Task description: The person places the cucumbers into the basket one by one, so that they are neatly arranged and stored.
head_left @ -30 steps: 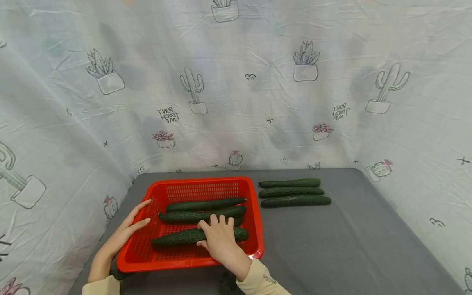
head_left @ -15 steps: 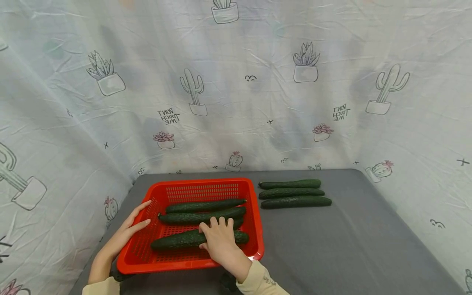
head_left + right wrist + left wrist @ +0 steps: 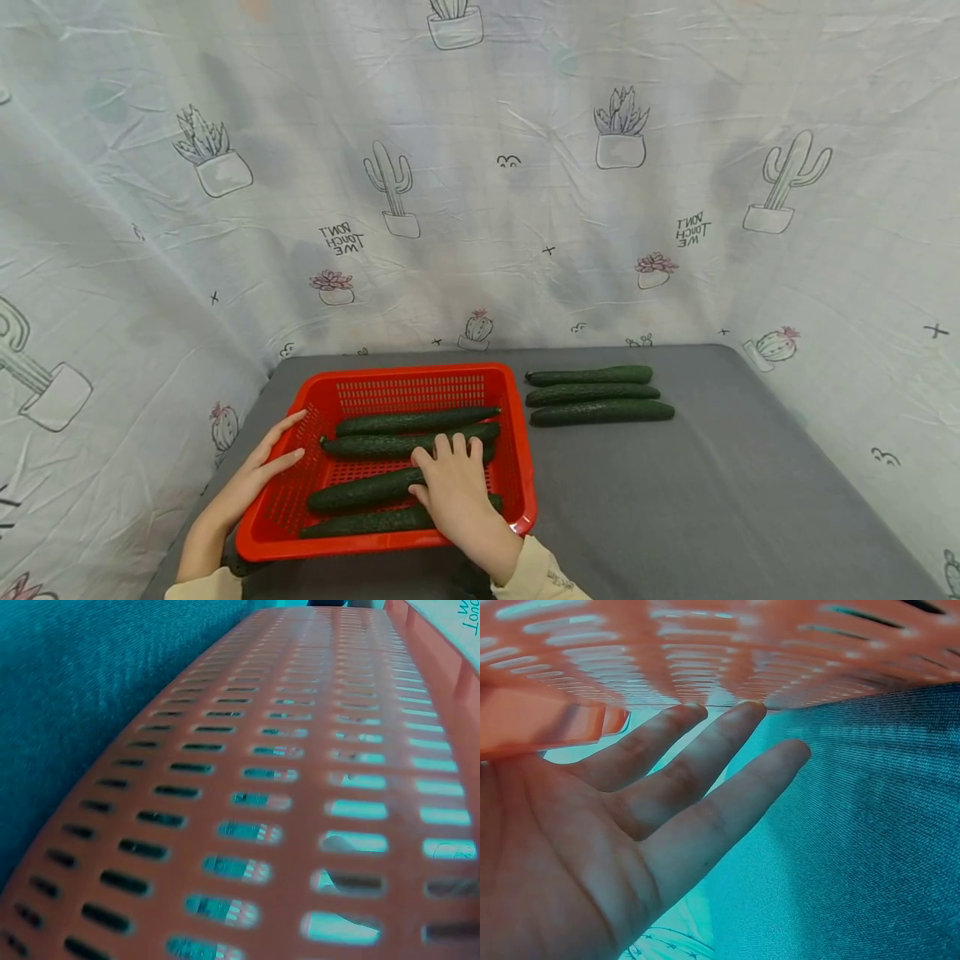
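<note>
Now note cucumber (image 3: pixel 366 490) beneath curled, gripping right hand (image 3: pixel 456 492) (nearer than left hand (image 3: pixel 253 472), spread across basket (image 3: pixel 352 549) rim), with long axis running left-right.

From the head, looks forward and down, above and behind the right hand (image 3: pixel 457 496) gripping a cucumber (image 3: pixel 363 490), far enough back to include the left hand (image 3: pixel 243 483), whole red basket (image 3: pixel 345 548) and patterned sheet (image 3: pixel 465 108) beyond the grip. From the left wrist, left of the grip, faces the basket closely past bare fingers, sharing hand and basket with the head view. From the right wrist, near the grip, looks closely along the slotted basket, sharing it and the table cloth (image 3: pixel 735 483) with both.
</note>
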